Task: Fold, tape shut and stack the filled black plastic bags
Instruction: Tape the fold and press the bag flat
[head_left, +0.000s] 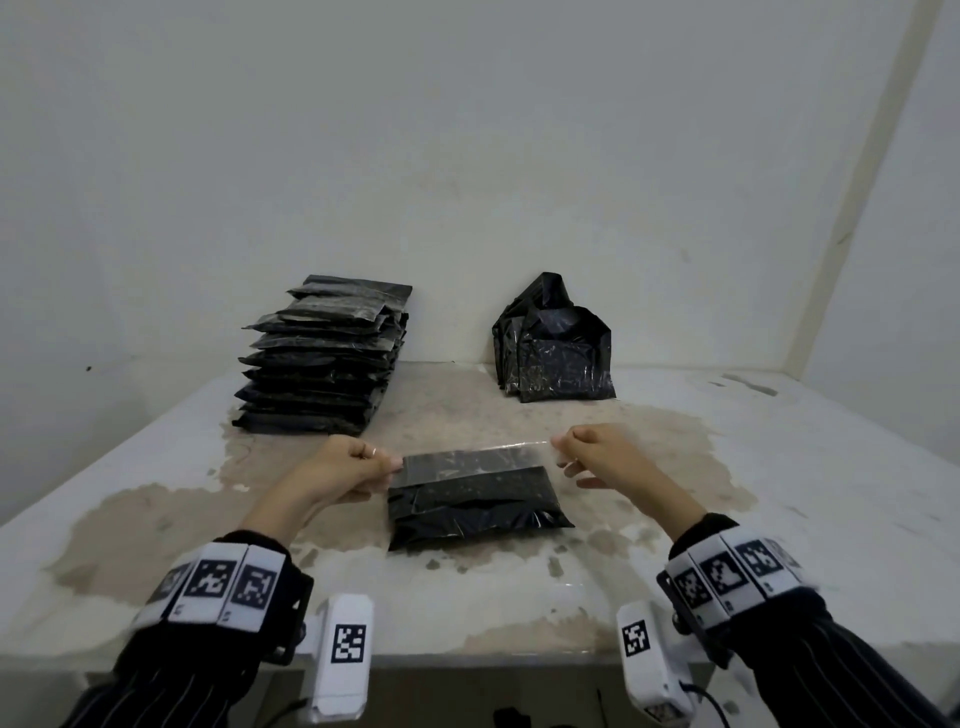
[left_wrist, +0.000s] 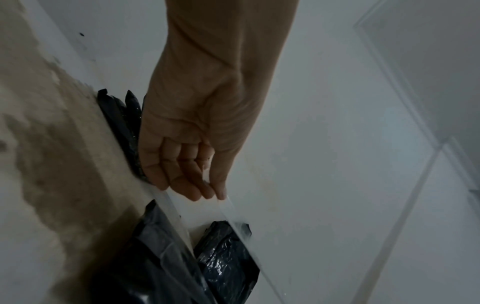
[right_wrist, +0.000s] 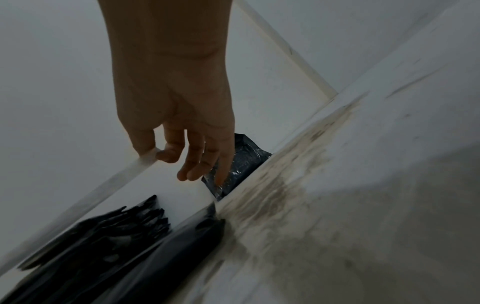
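A folded, filled black bag (head_left: 475, 506) lies flat on the table between my hands. A strip of clear tape (head_left: 475, 457) is stretched over its far edge. My left hand (head_left: 358, 467) pinches the tape's left end, and my right hand (head_left: 576, 449) pinches the right end between thumb and forefinger. In the left wrist view the tape (left_wrist: 233, 211) runs from my fingertips (left_wrist: 207, 191) over the bag (left_wrist: 155, 257). In the right wrist view the tape (right_wrist: 103, 189) leaves my thumb (right_wrist: 145, 144), above the blurred bag (right_wrist: 161, 257).
A tall stack of taped black bags (head_left: 324, 364) stands at the back left of the stained table (head_left: 779, 493). A bunch of untaped filled bags (head_left: 556, 348) leans on the wall at the back right. The table's front edge is near my wrists.
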